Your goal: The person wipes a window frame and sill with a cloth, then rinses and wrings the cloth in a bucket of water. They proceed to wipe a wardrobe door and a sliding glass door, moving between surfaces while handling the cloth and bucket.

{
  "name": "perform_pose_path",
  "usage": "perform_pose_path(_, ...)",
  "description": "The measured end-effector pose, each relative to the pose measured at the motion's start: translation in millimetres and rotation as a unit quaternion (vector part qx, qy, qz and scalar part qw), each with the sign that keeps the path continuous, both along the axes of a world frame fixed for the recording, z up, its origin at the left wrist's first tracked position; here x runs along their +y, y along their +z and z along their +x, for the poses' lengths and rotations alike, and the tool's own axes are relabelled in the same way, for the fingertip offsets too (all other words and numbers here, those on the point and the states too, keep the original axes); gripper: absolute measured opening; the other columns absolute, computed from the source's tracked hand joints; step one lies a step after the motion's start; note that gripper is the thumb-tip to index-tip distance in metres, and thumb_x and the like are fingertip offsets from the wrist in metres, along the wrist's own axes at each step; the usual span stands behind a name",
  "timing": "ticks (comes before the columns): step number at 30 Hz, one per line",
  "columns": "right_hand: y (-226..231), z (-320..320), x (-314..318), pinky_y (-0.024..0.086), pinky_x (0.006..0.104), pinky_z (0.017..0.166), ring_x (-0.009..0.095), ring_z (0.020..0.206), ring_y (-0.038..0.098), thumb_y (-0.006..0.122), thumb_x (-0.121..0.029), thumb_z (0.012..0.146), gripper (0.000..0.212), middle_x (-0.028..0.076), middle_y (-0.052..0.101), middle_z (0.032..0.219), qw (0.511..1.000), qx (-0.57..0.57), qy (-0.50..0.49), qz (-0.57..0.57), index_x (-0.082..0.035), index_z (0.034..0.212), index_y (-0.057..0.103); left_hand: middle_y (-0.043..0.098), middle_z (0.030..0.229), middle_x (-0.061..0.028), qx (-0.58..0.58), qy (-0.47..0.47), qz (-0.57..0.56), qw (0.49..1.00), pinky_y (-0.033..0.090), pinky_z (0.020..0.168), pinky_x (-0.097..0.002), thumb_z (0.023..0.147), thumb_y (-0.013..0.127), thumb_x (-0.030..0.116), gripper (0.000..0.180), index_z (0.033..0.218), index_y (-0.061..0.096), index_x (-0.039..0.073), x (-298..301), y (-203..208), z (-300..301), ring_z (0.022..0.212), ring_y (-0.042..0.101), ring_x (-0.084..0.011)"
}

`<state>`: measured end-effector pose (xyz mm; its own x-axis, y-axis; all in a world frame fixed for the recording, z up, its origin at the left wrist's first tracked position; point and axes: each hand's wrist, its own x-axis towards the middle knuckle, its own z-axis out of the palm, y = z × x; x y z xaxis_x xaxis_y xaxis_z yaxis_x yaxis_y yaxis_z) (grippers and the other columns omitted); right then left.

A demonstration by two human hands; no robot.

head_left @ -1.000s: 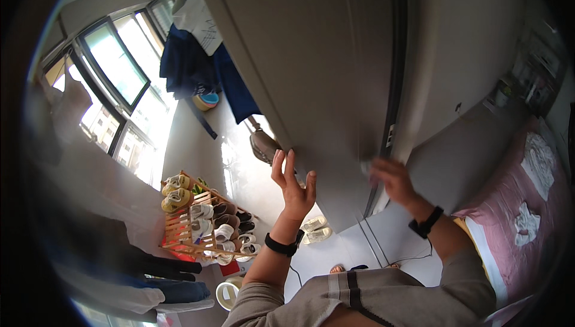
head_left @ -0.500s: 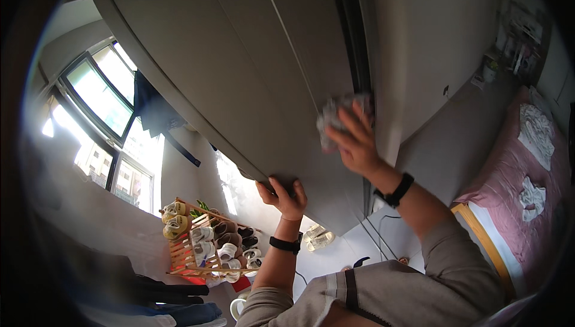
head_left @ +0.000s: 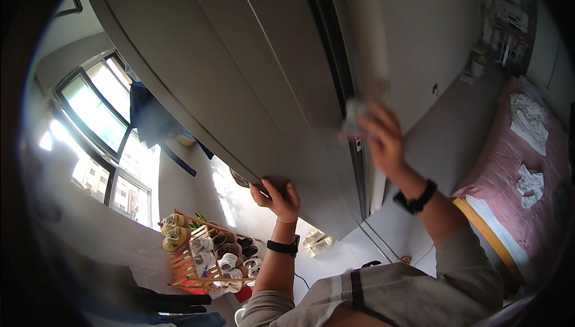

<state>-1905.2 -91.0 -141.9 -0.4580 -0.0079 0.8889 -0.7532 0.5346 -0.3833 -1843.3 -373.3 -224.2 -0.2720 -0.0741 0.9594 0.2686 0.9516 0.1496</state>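
A tall grey door [head_left: 239, 105] slants across the middle of the view, with pale lines running down its face. My left hand [head_left: 279, 202] grips its lower left edge, fingers curled onto the panel beside the handle, which is partly hidden. A crumpled greyish cloth [head_left: 354, 117], smeared by motion, is in my right hand [head_left: 386, 138]. The cloth is at the dark strip [head_left: 328, 45] along the door's right side; whether it touches the strip I cannot tell. Both wrists carry black bands.
A wooden rack [head_left: 206, 261] full of shoes stands low at the left, below a bright window [head_left: 99, 105] with dark clothing hanging near it. Light shoes [head_left: 317, 243] lie on the floor under the door. At right is a bed [head_left: 503, 183] with pink bedding and white cloths.
My right hand has moved right with the cloth, from the door's face to the dark strip. My left hand stays on the door edge. The view has shifted slightly.
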Motion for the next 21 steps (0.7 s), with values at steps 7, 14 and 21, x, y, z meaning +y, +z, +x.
perform_pose_path(7,58.3,-62.8,-35.2,0.042,0.0407,0.103,0.035,0.124,0.048,0.054,0.009,0.083,0.048,0.016,0.041,0.146,0.990,0.118,-0.023,-0.070,-0.011,0.125,0.062,0.007,0.149,-0.0300,0.001,0.005,-0.013,1.000,0.021,0.112,-0.0511,0.091,0.061,0.020,0.067,0.146,0.028,-0.003,-2.1,0.6,1.2,0.139,0.012,-0.0465)
perform_pose_path(14,-105.8,-13.8,10.5,0.050,0.0412,0.090,0.033,0.111,0.054,0.058,0.007,0.079,0.049,0.016,0.048,0.137,0.986,-0.084,-0.051,0.136,-0.018,0.122,0.065,0.010,0.148,-0.0288,0.004,-0.028,-0.002,1.000,0.022,0.112,-0.0509,0.090,0.062,0.015,0.066,0.145,0.030,-0.002,-0.3,2.9,1.9,0.138,0.015,-0.0460)
perform_pose_path(21,-135.0,37.9,26.4,0.054,0.0398,0.076,0.029,0.093,0.065,0.056,0.007,0.081,0.039,0.012,0.066,0.097,0.909,-0.412,0.065,-0.012,-0.012,0.115,0.065,0.008,0.148,-0.0272,-0.002,-0.048,-0.005,0.999,0.023,0.112,-0.0501,0.089,0.063,0.015,0.065,0.144,0.033,-0.001,-3.1,7.2,2.2,0.138,0.016,-0.0444)
